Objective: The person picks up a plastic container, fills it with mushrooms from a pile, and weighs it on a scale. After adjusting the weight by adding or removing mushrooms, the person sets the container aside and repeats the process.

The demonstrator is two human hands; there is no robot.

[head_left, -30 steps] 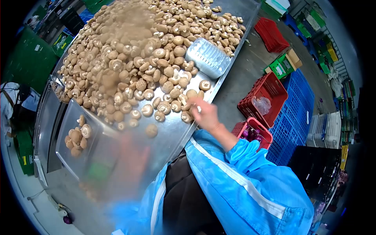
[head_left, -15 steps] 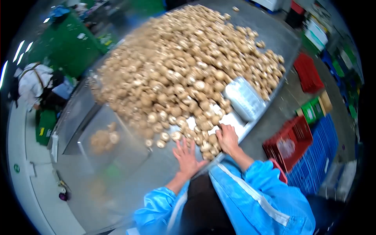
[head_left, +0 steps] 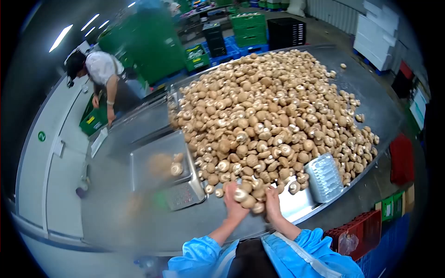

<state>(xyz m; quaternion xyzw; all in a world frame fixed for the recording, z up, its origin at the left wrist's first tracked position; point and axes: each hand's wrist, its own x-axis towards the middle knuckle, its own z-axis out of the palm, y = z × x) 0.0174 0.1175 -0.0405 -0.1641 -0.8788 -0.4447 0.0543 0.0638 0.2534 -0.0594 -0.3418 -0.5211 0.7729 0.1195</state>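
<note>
Mushrooms (head_left: 248, 202) — a small cluster — are gripped between the curved left hand (head_left: 234, 204) and right hand (head_left: 274, 205) at the pile's (head_left: 278, 120) six-o'clock edge. Around its centre: plastic container (head_left: 325, 178) against it at five, weighing scale (head_left: 185, 197) at eight, co-worker (head_left: 103, 72) near ten — bending over a green crate (head_left: 91, 121).

Glossy blue jacket (head_left: 320, 245), white stripes (head_left: 304, 255)

Left hand (head_left: 235, 204), right hand (head_left: 273, 206): cupping shiitake mushrooms (head_left: 249, 201) between them
Shiitake heap (head_left: 278, 120): 12 o'clock from the hands, on metal table (head_left: 185, 222)
Clear plastic tray (head_left: 326, 178): 2 o'clock, beside heap
Weighing scale (head_left: 185, 197): 10 o'clock, mushrooms (head_left: 176, 169) on pan (head_left: 141, 162)
Co-worker (head_left: 103, 68): 10 o'clock, beyond, bent over green crate (head_left: 90, 121)
</note>
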